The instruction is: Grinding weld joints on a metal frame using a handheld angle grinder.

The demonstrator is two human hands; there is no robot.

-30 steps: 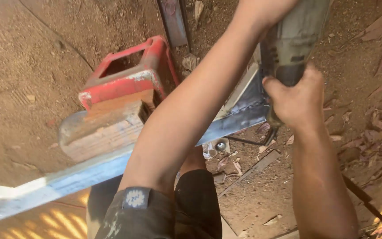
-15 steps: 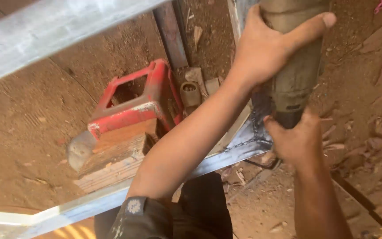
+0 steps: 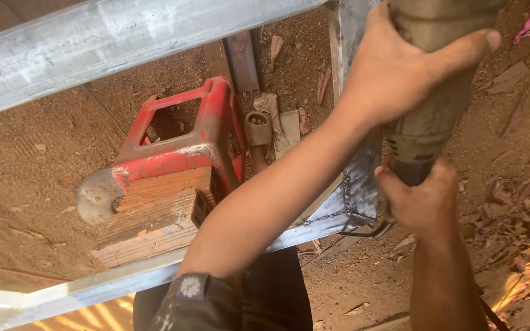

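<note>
Nearest the camera, the right hand point(image 3: 424, 199) clenches the lower end of the power tool point(image 3: 433, 104), and the left hand point(image 3: 400, 67) wraps the upper body, thumb over its far side, so both grips hold the same thing. The tool's long axis runs steeply down the view, its working end hidden behind the right hand, which is nearer to the welded corner of the metal frame point(image 3: 351, 202) just to its left. Beyond the frame, a red stool point(image 3: 179, 138) carrying wooden blocks point(image 3: 154, 220) stands on the dirt floor point(image 3: 26, 184). Compared with half a second earlier, the view sits closer and the frame's upper bar point(image 3: 124, 43) fills more of the top.
</note>
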